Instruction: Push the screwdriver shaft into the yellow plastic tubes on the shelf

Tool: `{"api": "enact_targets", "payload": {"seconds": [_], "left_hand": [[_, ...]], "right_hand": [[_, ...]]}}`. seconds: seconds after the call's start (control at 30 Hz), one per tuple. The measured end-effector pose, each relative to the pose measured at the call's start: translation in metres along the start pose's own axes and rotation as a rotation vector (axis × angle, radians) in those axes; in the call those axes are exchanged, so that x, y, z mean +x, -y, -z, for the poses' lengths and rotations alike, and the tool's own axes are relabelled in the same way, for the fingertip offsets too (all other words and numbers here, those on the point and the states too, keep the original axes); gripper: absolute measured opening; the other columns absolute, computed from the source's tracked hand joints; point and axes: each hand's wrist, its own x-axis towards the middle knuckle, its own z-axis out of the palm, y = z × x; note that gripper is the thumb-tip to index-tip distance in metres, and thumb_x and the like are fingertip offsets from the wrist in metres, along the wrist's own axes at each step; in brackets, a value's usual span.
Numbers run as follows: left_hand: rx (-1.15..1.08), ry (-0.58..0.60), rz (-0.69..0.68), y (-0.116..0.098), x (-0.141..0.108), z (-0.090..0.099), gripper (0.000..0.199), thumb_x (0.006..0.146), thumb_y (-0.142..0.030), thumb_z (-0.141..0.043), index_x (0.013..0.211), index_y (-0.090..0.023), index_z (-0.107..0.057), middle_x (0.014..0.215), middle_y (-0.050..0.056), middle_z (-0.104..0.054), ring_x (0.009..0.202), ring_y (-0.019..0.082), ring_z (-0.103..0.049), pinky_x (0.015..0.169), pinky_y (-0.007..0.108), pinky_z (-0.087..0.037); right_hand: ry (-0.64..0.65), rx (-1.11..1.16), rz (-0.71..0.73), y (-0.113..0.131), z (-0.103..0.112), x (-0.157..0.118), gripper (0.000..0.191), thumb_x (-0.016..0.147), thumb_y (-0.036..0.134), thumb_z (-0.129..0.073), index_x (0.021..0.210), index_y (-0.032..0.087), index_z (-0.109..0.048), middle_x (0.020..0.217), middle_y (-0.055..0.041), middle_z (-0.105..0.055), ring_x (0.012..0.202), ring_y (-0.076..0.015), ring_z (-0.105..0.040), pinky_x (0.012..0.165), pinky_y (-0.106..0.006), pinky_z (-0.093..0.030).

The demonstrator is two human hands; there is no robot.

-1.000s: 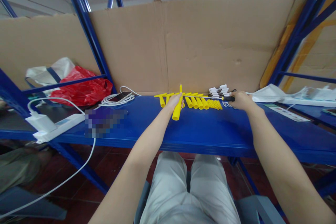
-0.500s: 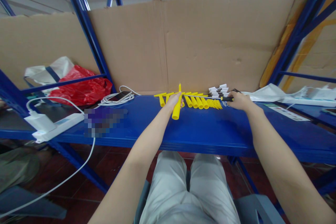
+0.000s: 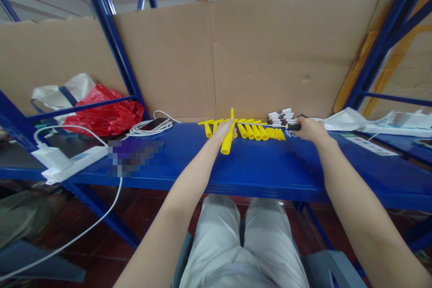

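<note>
My left hand (image 3: 222, 129) is closed round a yellow T-shaped plastic piece (image 3: 226, 146), its hollow round end pointing toward me. In my right hand (image 3: 311, 129) is a screwdriver (image 3: 293, 127) with a black and yellow handle, gripped by closed fingers. Its long thin shaft runs left to the upper part of the yellow piece; the tip's exact contact is too small to make out. Behind and beside my left hand lies a row of similar yellow T-shaped pieces (image 3: 249, 132). Small flat yellow parts (image 3: 276, 133) overlap at the row's right end. White-and-black parts (image 3: 281, 116) are stacked behind these.
A cardboard sheet (image 3: 263, 54) stands behind the blue shelf (image 3: 266, 166). On the left are a red plastic bag (image 3: 104, 110), a coiled white cable (image 3: 148, 128) and a power strip (image 3: 81, 162). A printed sheet (image 3: 369, 144) lies right of my right hand.
The screwdriver handle has turned a little, with less of its yellow showing, and my right fingers have shifted on it. My left hand and the yellow piece stay almost in place.
</note>
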Motion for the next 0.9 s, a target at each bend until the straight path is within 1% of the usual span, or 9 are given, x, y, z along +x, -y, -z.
{"api": "enact_targets", "payload": {"seconds": [0.1,0.17,0.27,0.4,0.47,0.57,0.77,0.9], "left_hand": [[-0.002,-0.013,-0.001,0.0005,0.0010,0.0003,0.018,0.103,-0.027,-0.044,0.092,-0.018,-0.055,0.050,-0.006,-0.047,0.032,0.008,-0.042,0.036,0.018,-0.030],[-0.005,-0.023,-0.003,0.0007,0.0022,0.0006,0.017,0.103,-0.027,-0.045,0.094,-0.018,-0.056,0.050,-0.006,-0.048,0.032,0.008,-0.042,0.036,0.018,-0.031],[0.006,-0.028,-0.002,0.0004,0.0037,0.0010,0.018,0.103,-0.028,-0.044,0.097,-0.018,-0.057,0.049,-0.006,-0.048,0.031,0.008,-0.042,0.036,0.018,-0.032],[0.009,-0.023,-0.011,0.0002,0.0040,0.0012,0.018,0.104,-0.027,-0.043,0.097,-0.018,-0.056,0.047,-0.007,-0.047,0.031,0.008,-0.042,0.034,0.017,-0.031],[0.003,-0.021,-0.008,0.0005,0.0036,0.0009,0.018,0.104,-0.027,-0.044,0.093,-0.018,-0.055,0.048,-0.007,-0.047,0.030,0.008,-0.041,0.033,0.016,-0.030],[-0.010,-0.024,0.011,0.0011,0.0026,0.0000,0.019,0.103,-0.029,-0.046,0.089,-0.018,-0.055,0.048,-0.007,-0.047,0.030,0.007,-0.040,0.034,0.016,-0.029],[0.011,-0.020,0.006,0.0015,0.0016,-0.0002,0.017,0.103,-0.028,-0.045,0.097,-0.018,-0.057,0.049,-0.007,-0.047,0.032,0.009,-0.042,0.035,0.017,-0.030],[0.011,-0.027,0.008,0.0025,0.0032,0.0016,0.016,0.102,-0.028,-0.045,0.098,-0.018,-0.057,0.050,-0.006,-0.048,0.033,0.009,-0.044,0.036,0.017,-0.031]], "right_hand": [[0.004,0.018,0.021,-0.0026,-0.0029,0.0016,0.028,0.074,0.037,-0.065,0.098,0.024,-0.072,0.091,-0.0098,-0.075,0.089,-0.0296,-0.068,0.070,-0.035,-0.047],[0.010,0.034,0.044,-0.0040,-0.0045,0.0029,0.030,0.072,0.036,-0.066,0.099,0.024,-0.073,0.092,-0.0093,-0.075,0.089,-0.0291,-0.069,0.069,-0.034,-0.047],[0.020,0.040,0.056,-0.0033,-0.0043,0.0041,0.033,0.072,0.033,-0.064,0.103,0.024,-0.074,0.098,-0.0091,-0.076,0.093,-0.0293,-0.069,0.072,-0.034,-0.048],[0.067,0.025,0.042,0.0014,0.0001,0.0026,0.032,0.074,0.031,-0.061,0.102,0.023,-0.075,0.104,-0.0110,-0.075,0.099,-0.0315,-0.068,0.076,-0.037,-0.049],[0.069,0.017,0.027,0.0029,0.0018,0.0015,0.031,0.074,0.030,-0.060,0.100,0.022,-0.075,0.102,-0.0122,-0.075,0.098,-0.0326,-0.068,0.076,-0.038,-0.048],[0.052,0.016,0.005,0.0026,0.0018,0.0011,0.031,0.071,0.027,-0.062,0.099,0.022,-0.074,0.097,-0.0113,-0.074,0.095,-0.0320,-0.068,0.077,-0.038,-0.048],[0.003,0.032,-0.002,-0.0008,-0.0007,0.0026,0.029,0.070,0.029,-0.062,0.097,0.024,-0.071,0.089,-0.0088,-0.074,0.089,-0.0301,-0.067,0.075,-0.037,-0.046],[0.010,0.017,-0.010,-0.0011,0.0011,0.0011,0.028,0.071,0.029,-0.061,0.097,0.024,-0.069,0.088,-0.0092,-0.074,0.088,-0.0305,-0.067,0.076,-0.038,-0.046]]}}
